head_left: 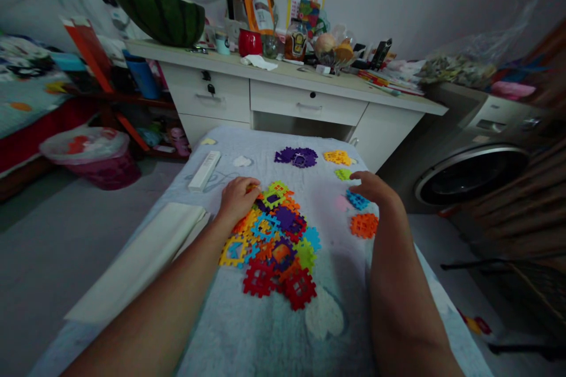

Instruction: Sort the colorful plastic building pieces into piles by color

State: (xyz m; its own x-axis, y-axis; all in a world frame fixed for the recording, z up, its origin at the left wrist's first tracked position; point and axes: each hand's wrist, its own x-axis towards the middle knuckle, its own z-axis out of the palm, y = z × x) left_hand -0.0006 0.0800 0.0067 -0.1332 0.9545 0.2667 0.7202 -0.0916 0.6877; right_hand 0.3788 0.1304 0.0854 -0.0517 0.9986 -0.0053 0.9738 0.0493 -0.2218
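Observation:
A heap of colourful plastic interlocking building pieces [287, 219] lies on the cloth in front of me. At its upper left edge, my left hand [239, 199] has its fingers closed, with an orange building piece [252, 188] showing between finger and thumb. To the right, my right hand [374, 187] hovers by the small sorted groups, thumb and forefinger apart, with nothing visible between them. Near it are green pieces [342, 174], blue pieces [357, 199] and orange pieces [364, 226]. Farther back lie purple pieces [297, 156] and yellow pieces [338, 157].
A pale blue cloth [274, 336] with heart prints covers the table. On its left are a white power strip [204, 171] and a folded white sheet [141, 259]. Behind stands a cluttered white desk [212, 91]; a washing machine [469, 141] is at right, a pink bin [95, 162] at left.

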